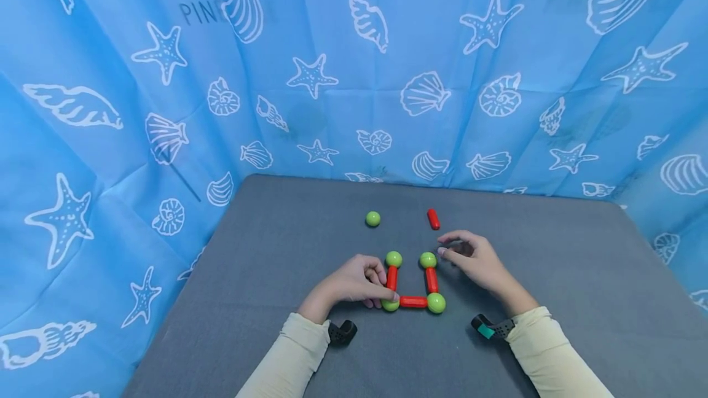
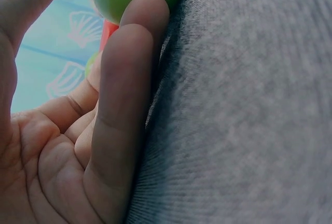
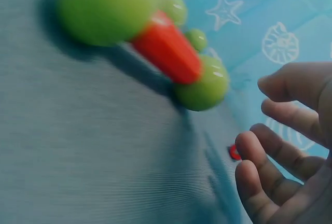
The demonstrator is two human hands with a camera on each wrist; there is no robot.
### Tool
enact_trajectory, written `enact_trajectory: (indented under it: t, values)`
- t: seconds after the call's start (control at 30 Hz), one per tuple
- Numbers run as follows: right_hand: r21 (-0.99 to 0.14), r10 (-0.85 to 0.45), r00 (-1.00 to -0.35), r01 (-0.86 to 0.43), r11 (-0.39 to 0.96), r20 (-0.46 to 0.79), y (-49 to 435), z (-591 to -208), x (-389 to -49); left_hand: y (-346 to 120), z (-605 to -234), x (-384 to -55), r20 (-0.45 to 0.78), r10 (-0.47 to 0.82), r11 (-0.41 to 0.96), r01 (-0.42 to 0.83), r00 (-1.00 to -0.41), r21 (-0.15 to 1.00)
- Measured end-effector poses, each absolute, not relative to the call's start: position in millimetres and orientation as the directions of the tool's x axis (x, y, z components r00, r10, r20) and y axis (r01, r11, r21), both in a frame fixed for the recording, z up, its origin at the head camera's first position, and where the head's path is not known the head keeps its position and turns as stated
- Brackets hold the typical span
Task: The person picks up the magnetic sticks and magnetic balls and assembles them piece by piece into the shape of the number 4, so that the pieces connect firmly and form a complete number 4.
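Three red rods and several green balls form a U-shaped figure on the grey cloth, its open side away from me. My left hand (image 1: 359, 281) grips the near left ball (image 1: 390, 304), thumb over it and fingertips against its side, as the left wrist view shows. From that ball the left rod (image 1: 392, 277) runs up to a far left ball (image 1: 394, 258), and the near rod (image 1: 413, 302) to the near right ball (image 1: 436, 303). My right hand (image 1: 470, 258), fingers loosely bent around nothing, hovers just right of the far right ball (image 1: 428, 260) and right rod (image 1: 431, 280).
Beyond the figure lie a loose green ball (image 1: 373, 218) and, farther right, a loose red rod (image 1: 434, 218). A blue curtain (image 1: 354, 109) with white shell prints hangs behind the grey table (image 1: 265, 232). Each wrist wears a black strap.
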State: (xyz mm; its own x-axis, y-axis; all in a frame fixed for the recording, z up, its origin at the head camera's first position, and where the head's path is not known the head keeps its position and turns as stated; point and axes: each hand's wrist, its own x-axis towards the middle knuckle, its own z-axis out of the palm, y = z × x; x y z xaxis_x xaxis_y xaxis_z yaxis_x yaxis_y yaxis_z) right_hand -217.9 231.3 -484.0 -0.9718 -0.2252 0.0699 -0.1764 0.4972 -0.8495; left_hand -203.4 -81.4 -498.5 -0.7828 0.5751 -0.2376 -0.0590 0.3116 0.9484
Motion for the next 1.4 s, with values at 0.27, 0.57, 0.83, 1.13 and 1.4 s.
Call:
enact_trajectory:
  t: [0.27,0.57,0.83,1.13,1.4]
  values:
    - [-0.841,-0.117,-0.992,-0.106,0.531,0.052,235.3,-473.5,-251.8,-82.5,-500.5,-202.6,-0.233,0.573,0.312,-0.054,-0.785,0.948]
    - [-0.828,-0.085,-0.996,-0.035,0.56,-0.016,230.6,-473.8,-286.5,-83.5,-500.8,-203.8,-0.237,0.572,0.309,-0.062,-0.785,0.949]
    - [-0.751,-0.082,-0.996,-0.035,0.659,-0.025,225.8,-476.8,-304.2,-83.9,-501.2,-203.5,-0.246,0.57,0.309,-0.073,-0.784,0.948]
    - [-0.732,-0.123,-0.992,-0.1,0.674,0.023,218.3,-486.3,-311.5,-82.1,-499.4,-203.5,-0.232,0.577,0.302,-0.059,-0.783,0.951]
    - [-0.8,-0.136,-0.991,-0.079,0.594,-0.003,216.6,-483.3,-304.9,-83.5,-499.1,-203.3,-0.221,0.583,0.295,-0.05,-0.782,0.954]
